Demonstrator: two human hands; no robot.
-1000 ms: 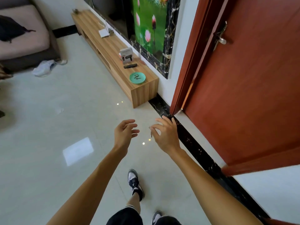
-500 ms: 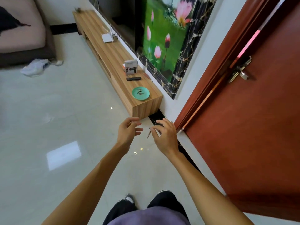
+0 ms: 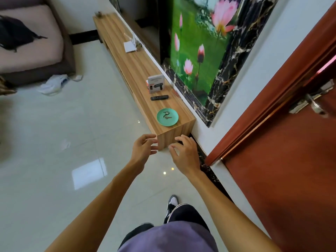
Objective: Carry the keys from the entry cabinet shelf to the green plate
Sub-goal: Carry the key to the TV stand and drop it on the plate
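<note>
Keys (image 3: 165, 115): laid on the green plate (image 3: 171, 122), which is set near the end edge of the low wooden cabinet (image 3: 134, 70). Left hand (image 3: 143, 151): held before the cabinet's end corner, fingers loosely spread, nothing gripped. Right hand (image 3: 183, 153): fingers half curled; any hold cannot be told. Open tiled floor (image 3: 72, 124) is seen left of the cabinet.

Long wooden cabinet (image 3: 138, 70) runs along the wall. Green plate (image 3: 171, 122) sits near its close end, black remote (image 3: 159, 97) just behind, small box (image 3: 156, 84) upright, white router (image 3: 130, 46) farther along.
</note>
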